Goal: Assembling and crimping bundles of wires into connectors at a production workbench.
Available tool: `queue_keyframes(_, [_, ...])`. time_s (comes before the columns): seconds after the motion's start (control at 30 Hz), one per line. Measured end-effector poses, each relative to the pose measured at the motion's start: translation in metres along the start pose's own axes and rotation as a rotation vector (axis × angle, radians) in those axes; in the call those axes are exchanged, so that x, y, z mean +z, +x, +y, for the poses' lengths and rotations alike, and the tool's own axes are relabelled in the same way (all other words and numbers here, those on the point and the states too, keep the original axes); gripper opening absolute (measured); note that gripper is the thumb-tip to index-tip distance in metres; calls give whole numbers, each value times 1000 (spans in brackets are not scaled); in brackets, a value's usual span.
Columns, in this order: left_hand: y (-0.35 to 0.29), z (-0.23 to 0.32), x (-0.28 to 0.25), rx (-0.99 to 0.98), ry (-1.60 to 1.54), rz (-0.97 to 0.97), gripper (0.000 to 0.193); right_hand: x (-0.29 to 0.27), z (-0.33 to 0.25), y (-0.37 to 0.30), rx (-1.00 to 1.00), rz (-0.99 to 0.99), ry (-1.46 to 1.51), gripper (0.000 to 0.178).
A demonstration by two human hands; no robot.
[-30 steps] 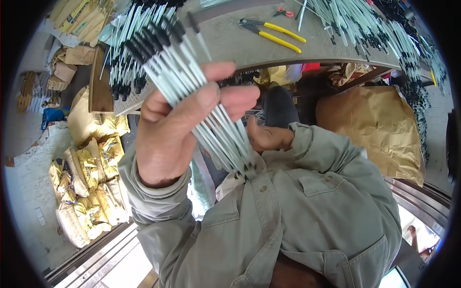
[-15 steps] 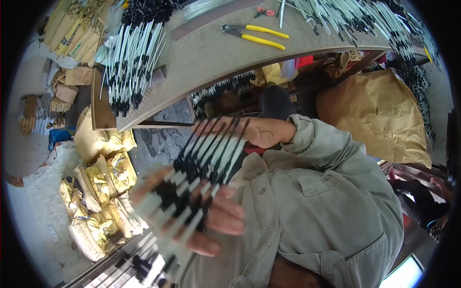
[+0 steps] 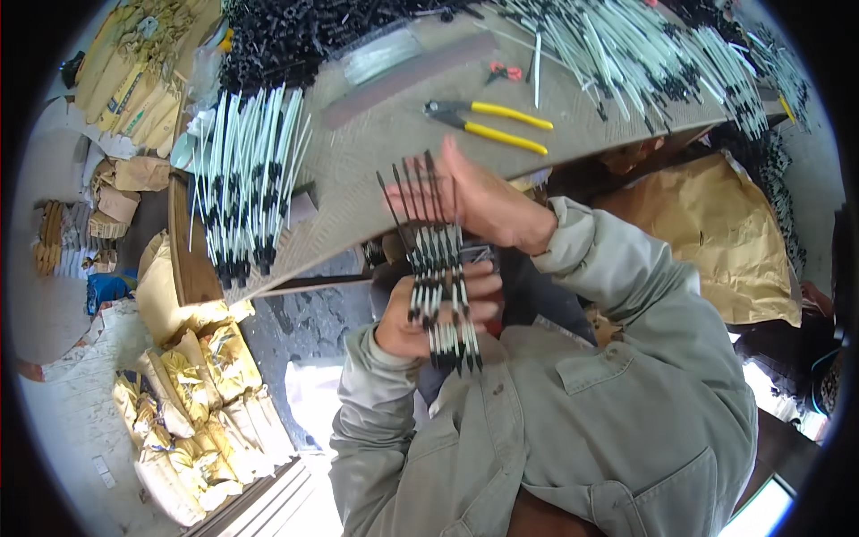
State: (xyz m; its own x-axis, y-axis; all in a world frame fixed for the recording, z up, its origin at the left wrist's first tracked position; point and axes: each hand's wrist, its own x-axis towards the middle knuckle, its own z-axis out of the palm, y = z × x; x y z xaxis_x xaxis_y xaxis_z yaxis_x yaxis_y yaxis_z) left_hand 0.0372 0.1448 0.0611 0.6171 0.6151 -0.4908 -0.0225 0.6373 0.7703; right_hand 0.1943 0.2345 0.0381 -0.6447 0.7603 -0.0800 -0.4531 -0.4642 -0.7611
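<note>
My left hand (image 3: 407, 320) is wrapped round a row of thin rods (image 3: 437, 291), black and pale whitish-green in sections, with its fingertips showing at their right side. They are fanned side by side, with slim black ends pointing up toward the table. My right hand (image 3: 488, 199) is at those upper ends. Its thumb is raised and its fingers stretch flat behind the black ends, slightly blurred; I cannot tell whether they touch.
On the table (image 3: 358, 170) lie yellow-handled pliers (image 3: 501, 125), a small red clip (image 3: 508, 72), a pile of black pieces (image 3: 277, 45) and bundles of pale rods (image 3: 246, 179). More rods (image 3: 617, 63) lie far right. Yellow-wrapped packs (image 3: 192, 403) stand at left, a brown paper sack (image 3: 707, 233) at right.
The rods and my left hand have moved up and right, from low near my body toward the table edge. My right hand has risen with them, its thumb now raised.
</note>
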Motion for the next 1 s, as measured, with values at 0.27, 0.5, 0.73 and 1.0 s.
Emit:
queue_keyframes(0.27, [40,-7,-40,778,181,208,24,-56,-104,92,-343,248,-743,49])
queue_keyframes(0.5, [32,-1,-24,736,-26,292,28,-65,-113,191,-356,277,-1848,19])
queue_keyframes(0.73, [35,10,-33,707,44,257,35,-104,-103,232,-523,334,-2151,13])
queue_keyframes(1.0, [44,5,-40,750,68,252,40,-99,-108,226,-368,196,-2156,9])
